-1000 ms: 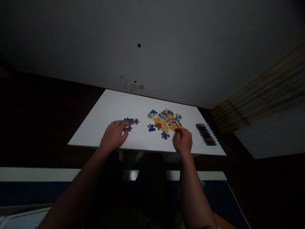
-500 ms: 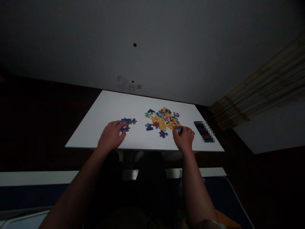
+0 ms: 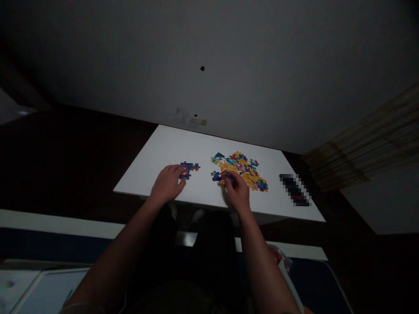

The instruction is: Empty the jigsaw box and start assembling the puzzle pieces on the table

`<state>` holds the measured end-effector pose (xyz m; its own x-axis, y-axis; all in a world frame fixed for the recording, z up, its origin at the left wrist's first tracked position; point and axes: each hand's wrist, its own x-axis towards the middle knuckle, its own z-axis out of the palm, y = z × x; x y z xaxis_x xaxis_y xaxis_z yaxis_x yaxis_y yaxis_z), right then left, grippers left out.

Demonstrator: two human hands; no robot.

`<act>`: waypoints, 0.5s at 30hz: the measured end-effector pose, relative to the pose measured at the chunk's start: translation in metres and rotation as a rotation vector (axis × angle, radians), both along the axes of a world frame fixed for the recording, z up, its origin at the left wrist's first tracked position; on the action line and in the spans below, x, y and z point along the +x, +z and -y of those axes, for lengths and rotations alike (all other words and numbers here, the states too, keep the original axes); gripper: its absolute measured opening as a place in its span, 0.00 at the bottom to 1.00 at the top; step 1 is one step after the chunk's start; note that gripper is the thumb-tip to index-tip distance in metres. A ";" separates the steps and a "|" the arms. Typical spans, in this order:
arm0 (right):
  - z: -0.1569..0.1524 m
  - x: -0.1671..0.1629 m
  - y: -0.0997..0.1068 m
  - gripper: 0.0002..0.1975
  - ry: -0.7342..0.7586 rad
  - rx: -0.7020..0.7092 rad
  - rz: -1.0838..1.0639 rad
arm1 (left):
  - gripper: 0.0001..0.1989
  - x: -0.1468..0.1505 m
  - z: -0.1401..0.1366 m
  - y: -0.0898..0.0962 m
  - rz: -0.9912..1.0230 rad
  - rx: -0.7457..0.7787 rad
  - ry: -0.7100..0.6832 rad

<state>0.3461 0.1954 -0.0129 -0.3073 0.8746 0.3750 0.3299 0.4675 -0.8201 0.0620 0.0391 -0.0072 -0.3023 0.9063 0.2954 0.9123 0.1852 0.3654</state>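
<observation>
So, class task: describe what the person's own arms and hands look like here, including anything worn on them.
Both forearms are bare from elbow to wrist, with no sleeves in view. The left hand and right hand carry no gloves; in this dim light no rings, watch or markings can be made out.

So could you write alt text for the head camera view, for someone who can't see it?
A person's left hand rests on a small joined patch of jigsaw pieces on a white table, while the right hand pinches a piece at the near edge of a colourful loose pile. The room is dim.
</observation>
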 end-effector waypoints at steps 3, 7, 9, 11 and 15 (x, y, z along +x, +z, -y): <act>0.018 -0.048 0.004 0.21 0.134 -0.080 0.135 | 0.24 0.000 0.000 -0.001 -0.009 0.006 0.006; 0.025 -0.091 0.011 0.14 0.105 -0.092 0.325 | 0.24 0.000 0.000 -0.004 -0.011 0.031 -0.015; 0.024 -0.103 0.013 0.13 0.087 -0.086 0.370 | 0.24 0.000 0.000 -0.005 0.005 0.050 -0.025; 0.022 -0.109 0.014 0.13 0.084 -0.061 0.393 | 0.25 0.001 0.001 -0.006 0.027 0.062 -0.028; 0.023 -0.108 0.014 0.15 0.124 0.012 0.439 | 0.25 0.004 0.001 -0.004 0.044 0.049 -0.030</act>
